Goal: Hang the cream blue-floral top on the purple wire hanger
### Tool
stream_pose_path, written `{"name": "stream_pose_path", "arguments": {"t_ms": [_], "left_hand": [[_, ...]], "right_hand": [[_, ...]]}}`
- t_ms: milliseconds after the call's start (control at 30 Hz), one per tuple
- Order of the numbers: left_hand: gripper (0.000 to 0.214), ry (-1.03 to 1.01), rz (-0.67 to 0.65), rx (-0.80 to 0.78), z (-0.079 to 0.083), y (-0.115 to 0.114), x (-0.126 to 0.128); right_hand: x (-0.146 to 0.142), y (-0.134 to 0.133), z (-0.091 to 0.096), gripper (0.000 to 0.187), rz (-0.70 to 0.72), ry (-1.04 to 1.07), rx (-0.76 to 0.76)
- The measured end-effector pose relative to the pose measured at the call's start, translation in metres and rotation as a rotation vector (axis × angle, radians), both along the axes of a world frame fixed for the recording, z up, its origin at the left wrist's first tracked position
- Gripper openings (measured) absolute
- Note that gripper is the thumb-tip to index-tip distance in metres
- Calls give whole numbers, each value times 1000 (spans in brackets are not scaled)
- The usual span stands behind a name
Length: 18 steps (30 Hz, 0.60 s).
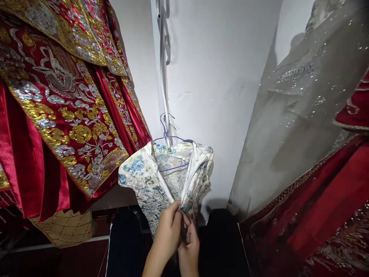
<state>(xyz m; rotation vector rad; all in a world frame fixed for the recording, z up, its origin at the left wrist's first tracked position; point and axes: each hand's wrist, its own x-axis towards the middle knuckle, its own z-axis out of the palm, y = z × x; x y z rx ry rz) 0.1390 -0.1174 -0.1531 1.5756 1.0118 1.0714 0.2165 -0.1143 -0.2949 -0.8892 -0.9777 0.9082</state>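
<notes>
A small white dress [150,181] with blue and green flower print hangs on a purple wire hanger [168,136] against the white wall. My left hand [167,231] pinches the dress where its open edges meet, fingers closed on the fabric. My right hand [190,240] is pressed close beside it, fingers curled on the same seam. Whatever fastening lies between the fingertips is too small to make out.
Red robes with gold and silver embroidery [60,100] hang at the left. A grey sequinned garment [296,127] and more red fabric [325,215] hang at the right. A white rail [161,57] runs up the wall. Dark clothing [127,246] lies below.
</notes>
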Motion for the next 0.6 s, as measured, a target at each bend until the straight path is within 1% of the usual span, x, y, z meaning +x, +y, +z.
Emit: {"name": "stream_pose_path", "arguments": {"t_ms": [33, 67, 100, 167, 200, 267, 300, 333, 367, 433, 467, 533, 600], "left_hand": [[27, -31, 2, -19, 2, -3, 1], [27, -62, 12, -28, 4, -6, 2], [28, -101, 25, -34, 7, -9, 3], [36, -201, 48, -49, 15, -15, 5], [42, -255, 58, -59, 19, -18, 7], [50, -332, 77, -79, 25, -22, 9], [51, -339, 95, -83, 27, -24, 9], [50, -324, 114, -83, 28, -25, 9], [49, -295, 120, -88, 28, -25, 9], [51, -247, 101, -113, 27, -26, 8], [54, -242, 81, -130, 27, -27, 7], [58, -278, 41, -161, 26, -28, 7], [56, -331, 15, -172, 28, -28, 9]], "right_hand": [[-9, -5, 0, 55, 2, -8, 9], [-14, -7, 5, 51, -54, -7, 7], [-16, -7, 13, 45, -83, -8, 13], [-15, -6, 34, 34, -90, 9, 25], [-13, -6, 44, 33, -82, 18, 27], [-9, -9, 59, 43, -77, 30, 25], [-7, -11, 64, 47, -85, 28, 20], [-6, -13, 69, 46, -91, 20, 10], [-4, -15, 72, 42, -87, 10, -5], [-2, -16, 76, 30, -56, -7, -43], [-1, -15, 77, 27, -51, -6, -61], [2, -13, 81, 27, -80, 7, -86], [6, -12, 87, 22, -104, 3, -86]]}}
